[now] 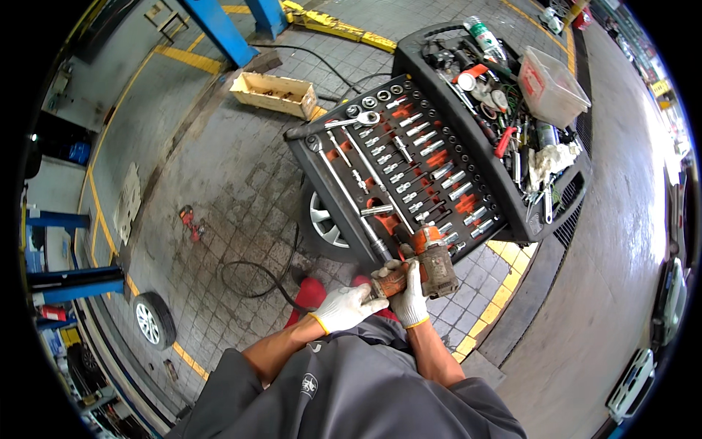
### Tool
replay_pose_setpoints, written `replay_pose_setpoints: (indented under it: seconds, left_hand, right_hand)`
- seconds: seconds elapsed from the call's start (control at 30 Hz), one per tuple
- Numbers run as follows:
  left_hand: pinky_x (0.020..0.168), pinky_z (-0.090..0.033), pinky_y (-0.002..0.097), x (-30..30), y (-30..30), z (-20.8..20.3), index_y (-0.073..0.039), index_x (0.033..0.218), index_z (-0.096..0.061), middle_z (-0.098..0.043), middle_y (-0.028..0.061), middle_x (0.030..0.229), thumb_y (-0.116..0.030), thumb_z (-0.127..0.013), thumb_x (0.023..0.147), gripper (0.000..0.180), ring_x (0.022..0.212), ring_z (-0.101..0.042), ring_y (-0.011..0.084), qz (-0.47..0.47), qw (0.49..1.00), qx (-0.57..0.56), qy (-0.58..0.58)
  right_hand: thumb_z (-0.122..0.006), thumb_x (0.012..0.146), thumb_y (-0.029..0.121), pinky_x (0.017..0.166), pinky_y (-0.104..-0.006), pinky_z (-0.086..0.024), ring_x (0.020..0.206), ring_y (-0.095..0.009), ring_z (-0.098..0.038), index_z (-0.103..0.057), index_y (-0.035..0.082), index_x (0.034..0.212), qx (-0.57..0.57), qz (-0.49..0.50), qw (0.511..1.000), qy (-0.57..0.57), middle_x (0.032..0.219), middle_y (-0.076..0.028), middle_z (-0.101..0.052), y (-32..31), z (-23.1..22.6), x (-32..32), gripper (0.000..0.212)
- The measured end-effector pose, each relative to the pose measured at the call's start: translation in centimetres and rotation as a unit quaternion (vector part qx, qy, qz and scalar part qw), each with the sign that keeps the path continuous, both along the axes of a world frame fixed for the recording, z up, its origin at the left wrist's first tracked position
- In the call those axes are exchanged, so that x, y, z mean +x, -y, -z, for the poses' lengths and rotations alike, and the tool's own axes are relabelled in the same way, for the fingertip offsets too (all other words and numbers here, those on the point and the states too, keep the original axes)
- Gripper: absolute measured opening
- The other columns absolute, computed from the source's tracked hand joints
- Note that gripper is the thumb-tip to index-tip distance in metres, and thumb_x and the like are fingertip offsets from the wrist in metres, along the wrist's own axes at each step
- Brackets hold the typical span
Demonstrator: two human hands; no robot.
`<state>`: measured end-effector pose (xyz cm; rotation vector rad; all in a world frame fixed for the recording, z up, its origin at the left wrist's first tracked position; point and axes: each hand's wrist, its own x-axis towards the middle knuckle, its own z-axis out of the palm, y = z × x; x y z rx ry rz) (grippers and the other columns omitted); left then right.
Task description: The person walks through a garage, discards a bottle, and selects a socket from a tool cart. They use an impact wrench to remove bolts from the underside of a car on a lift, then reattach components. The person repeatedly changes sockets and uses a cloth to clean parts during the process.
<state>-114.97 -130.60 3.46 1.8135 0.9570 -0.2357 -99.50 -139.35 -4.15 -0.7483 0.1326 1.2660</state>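
Observation:
A worn orange and grey impact wrench point(439, 269) is in front of me, close to the near edge of a drawer of sockets point(344, 197). My right hand point(412, 298), in a white glove with a yellow cuff, is closed around the wrench near where its handle meets the body. At the end of the handle is my left hand point(344, 309), gloved the same way, its fingers closed on it. Partly hidden by the wrench and my fingers is the drawer's near corner. Sockets, extension bars and a ratchet point(363, 118) lie in the drawer's slots.
Behind the drawer, a black tool cart point(537, 219) carries loose tools, a spray can point(484, 38) and a clear plastic bin point(552, 88). A wheel point(325, 223) shows under the drawer. On the floor are a wooden box point(274, 95), a red tool point(191, 223), a hose point(256, 293) and another wheel point(153, 320).

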Motion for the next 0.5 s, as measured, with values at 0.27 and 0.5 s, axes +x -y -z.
replay_pose_setpoints:
  seconds: [0.27, 0.5]
  left_hand:
    - [0.091, -0.055, 0.0542, -1.8, 0.6, -0.5, -0.003, 0.119, -0.066, -0.075, 0.0264, 0.107, -0.073, -0.054, 0.099, 0.074, 0.107, -0.071, 0.045, 0.059, 0.997, -0.019, -0.036]
    - [0.091, -0.054, 0.0558, -4.1, 0.7, -0.4, -0.005, 0.122, -0.064, -0.074, 0.0268, 0.107, -0.072, -0.056, 0.099, 0.072, 0.105, -0.07, 0.0473, 0.036, 0.998, -0.035, -0.028]
  right_hand:
    - [-0.06, 0.108, 0.049, 0.092, -0.055, -0.06, 0.092, -0.025, -0.069, -0.047, 0.019, 0.146, 0.004, 0.014, 1.0, 0.025, 0.104, -0.009, -0.067, 0.8, -0.9, -1.6, 0.05]
    - [-0.058, 0.107, 0.055, 0.09, -0.0514, -0.06, 0.091, -0.027, -0.07, -0.059, 0.01, 0.123, -0.021, -0.008, 1.0, 0.001, 0.104, -0.01, -0.068, 0.8, -0.2, -2.7, 0.048]
